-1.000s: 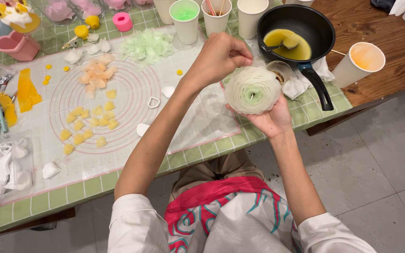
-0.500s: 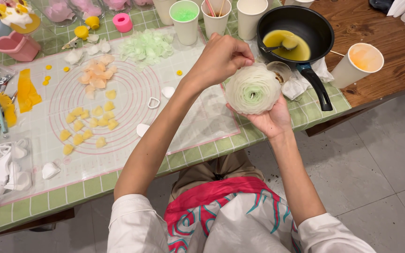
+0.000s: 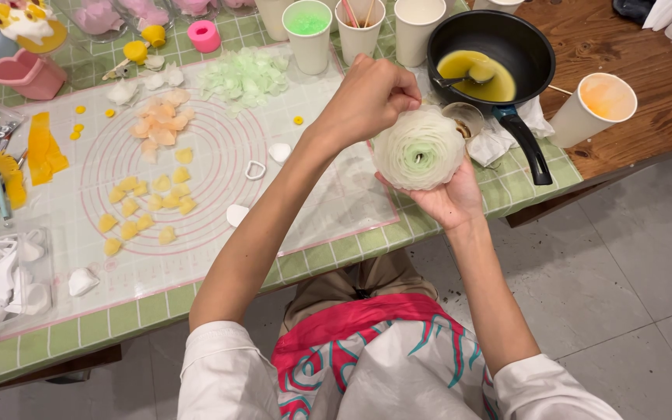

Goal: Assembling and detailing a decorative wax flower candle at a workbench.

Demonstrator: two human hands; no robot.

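The right hand [image 3: 451, 198] is cupped palm-up beneath a round, layered flower of thin, waxy cream petals with a pale green centre [image 3: 418, 148], its fingers curled loosely round the bloom's underside. The left hand [image 3: 367, 97] is bent at the wrist above, its fingertips pinched together against the flower's upper rim. The flower is held just over the near edge of the counter [image 3: 141, 311], which is tiled in small green squares.

Just behind the flower stands a black, round, long-handled pan [image 3: 499, 39] holding a glossy yellow pool and a spoon. A white paper cup with orange inside [image 3: 593, 109] sits to its right on brown wood. To the left lies a translucent mat printed with pink concentric circles [image 3: 219, 148], scattered with small yellow petal shapes [image 3: 143, 206], peach ones [image 3: 161, 124] and a heap of pale green ones [image 3: 244, 74].
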